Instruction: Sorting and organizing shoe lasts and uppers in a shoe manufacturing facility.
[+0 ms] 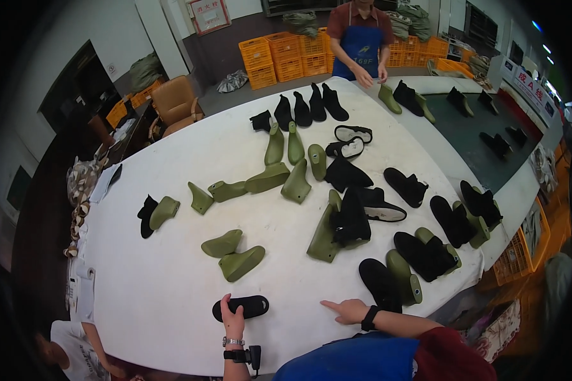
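Near the front edge of the table, my left hand (pixel 233 319) grips a black shoe (pixel 255 307) lying sideways, thumb and fingers around its left half. My right hand (pixel 349 311) rests low over the white tabletop to the right of it, index finger stretched out to the left, holding nothing. Two green shoe lasts (pixel 243 263) lie just beyond my left hand. Closest to my right hand are a black shoe upper (pixel 380 283) and a green last (pixel 403 274), side by side.
More lasts (pixel 268 179) and black shoes (pixel 351 174) spread over the white table (pixel 152 286). Across it stands a person in a blue apron (pixel 363 52), beside a dark green conveyor belt (pixel 470 136). Another person (pixel 76 346) is at the lower left. Orange crates (pixel 288 57) line the back.
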{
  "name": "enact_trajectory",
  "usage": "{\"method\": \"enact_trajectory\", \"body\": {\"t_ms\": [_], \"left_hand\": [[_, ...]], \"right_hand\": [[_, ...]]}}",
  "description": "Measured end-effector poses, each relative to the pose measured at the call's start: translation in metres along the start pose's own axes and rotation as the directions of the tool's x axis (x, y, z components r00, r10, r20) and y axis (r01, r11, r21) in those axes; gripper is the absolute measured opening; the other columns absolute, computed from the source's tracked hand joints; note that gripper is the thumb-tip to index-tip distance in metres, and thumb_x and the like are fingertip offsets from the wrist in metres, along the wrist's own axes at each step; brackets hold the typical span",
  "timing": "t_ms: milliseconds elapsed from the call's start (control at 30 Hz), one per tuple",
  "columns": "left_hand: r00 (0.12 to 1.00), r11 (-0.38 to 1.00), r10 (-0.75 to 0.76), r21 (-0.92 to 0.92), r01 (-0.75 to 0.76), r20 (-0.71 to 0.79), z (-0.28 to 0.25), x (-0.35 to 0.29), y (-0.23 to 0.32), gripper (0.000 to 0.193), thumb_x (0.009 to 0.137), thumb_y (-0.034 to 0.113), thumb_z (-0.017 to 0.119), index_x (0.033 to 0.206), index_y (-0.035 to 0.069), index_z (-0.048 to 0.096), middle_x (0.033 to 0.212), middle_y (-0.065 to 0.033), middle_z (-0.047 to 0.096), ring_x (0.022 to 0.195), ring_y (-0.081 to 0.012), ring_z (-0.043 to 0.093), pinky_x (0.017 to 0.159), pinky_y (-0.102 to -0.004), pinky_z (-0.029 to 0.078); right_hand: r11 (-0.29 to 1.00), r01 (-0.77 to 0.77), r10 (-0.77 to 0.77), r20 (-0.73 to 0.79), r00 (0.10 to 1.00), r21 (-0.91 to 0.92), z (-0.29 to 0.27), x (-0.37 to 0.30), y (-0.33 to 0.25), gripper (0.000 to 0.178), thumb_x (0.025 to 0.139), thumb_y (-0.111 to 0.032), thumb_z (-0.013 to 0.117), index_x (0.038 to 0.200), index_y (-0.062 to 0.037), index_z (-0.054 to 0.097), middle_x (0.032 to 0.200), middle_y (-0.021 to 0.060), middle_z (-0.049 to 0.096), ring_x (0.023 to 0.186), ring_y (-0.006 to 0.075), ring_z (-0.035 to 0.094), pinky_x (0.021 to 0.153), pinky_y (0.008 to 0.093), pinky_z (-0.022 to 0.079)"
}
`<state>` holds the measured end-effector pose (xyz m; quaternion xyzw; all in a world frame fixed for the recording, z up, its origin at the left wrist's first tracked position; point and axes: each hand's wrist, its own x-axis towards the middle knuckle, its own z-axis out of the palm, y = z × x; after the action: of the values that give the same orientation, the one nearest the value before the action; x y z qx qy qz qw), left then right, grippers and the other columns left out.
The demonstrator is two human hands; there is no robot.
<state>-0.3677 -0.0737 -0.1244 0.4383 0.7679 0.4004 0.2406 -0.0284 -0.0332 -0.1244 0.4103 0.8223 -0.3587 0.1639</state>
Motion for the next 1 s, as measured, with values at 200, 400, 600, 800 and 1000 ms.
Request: {"method": "enact_trajectory", "body": {"t_ms": [200, 400, 600, 800, 1000], "left_hand": [[0.996, 0.997, 0.068, 0.038, -0.066, -0.053, -0.018, 0.037, -0.019, 0.039, 0.067, -0.010, 0.046, 0.104, 0.002, 0.049, 0.100, -0.0137, 0.053, 0.098, -0.0283, 0.051, 0.091, -0.0341, 0.038], [0.992, 0.992, 0.060, 0.119, -0.047, -0.111, -0.032, 0.103, -0.056, 0.043, 0.062, -0.013, 0.042, 0.102, 0.002, 0.049, 0.098, -0.0130, 0.053, 0.097, -0.0271, 0.051, 0.091, -0.0323, 0.037], [1.000, 0.989, 0.000, 0.146, 0.004, -0.025, -0.041, 0.135, -0.058, 0.047, 0.062, -0.012, 0.044, 0.107, 0.001, 0.048, 0.098, -0.0143, 0.054, 0.096, -0.0289, 0.051, 0.090, -0.0321, 0.037], [0.952, 0.746, 0.299, 0.605, -0.278, 0.070, -0.033, 0.138, -0.005, 0.055, 0.068, 0.000, 0.059, 0.120, -0.002, 0.040, 0.108, -0.0209, 0.050, 0.102, -0.0360, 0.047, 0.093, -0.0398, 0.036], [0.731, 0.760, 0.513, 0.158, -0.630, 0.450, 0.082, 0.111, 0.113, 0.072, 0.066, 0.012, 0.070, 0.127, 0.000, 0.034, 0.123, -0.0227, 0.042, 0.115, -0.0381, 0.038, 0.096, -0.0432, 0.033]], "right_hand": [[0.998, 0.015, -0.014, -0.017, 1.000, 0.055, 0.011, 0.004, 0.009, 0.073, 0.079, -0.022, 0.053, 0.139, -0.0274, 0.013, 0.074, 0.0162, 0.060, 0.065, 0.0341, 0.059, 0.059, 0.0442, 0.047], [0.992, -0.044, 0.039, 0.048, 0.998, 0.119, -0.003, 0.001, -0.001, 0.071, 0.073, -0.010, 0.045, 0.138, -0.0253, 0.020, 0.078, 0.0163, 0.061, 0.071, 0.0324, 0.060, 0.063, 0.0421, 0.047], [0.991, -0.051, 0.049, 0.016, 0.999, 0.127, 0.000, 0.004, 0.003, 0.069, 0.074, -0.007, 0.043, 0.138, -0.0254, 0.024, 0.080, 0.0154, 0.061, 0.072, 0.0314, 0.061, 0.063, 0.0422, 0.047], [0.987, -0.031, 0.036, -0.031, 0.999, 0.158, 0.008, 0.002, 0.007, 0.067, 0.075, -0.006, 0.043, 0.137, -0.0252, 0.026, 0.079, 0.0155, 0.061, 0.072, 0.0314, 0.061, 0.062, 0.0420, 0.047], [0.986, -0.026, 0.032, -0.036, 0.999, 0.162, 0.013, 0.005, 0.010, 0.070, 0.075, -0.005, 0.041, 0.139, -0.0275, 0.020, 0.075, 0.0141, 0.059, 0.067, 0.0300, 0.060, 0.060, 0.0409, 0.046]]}}
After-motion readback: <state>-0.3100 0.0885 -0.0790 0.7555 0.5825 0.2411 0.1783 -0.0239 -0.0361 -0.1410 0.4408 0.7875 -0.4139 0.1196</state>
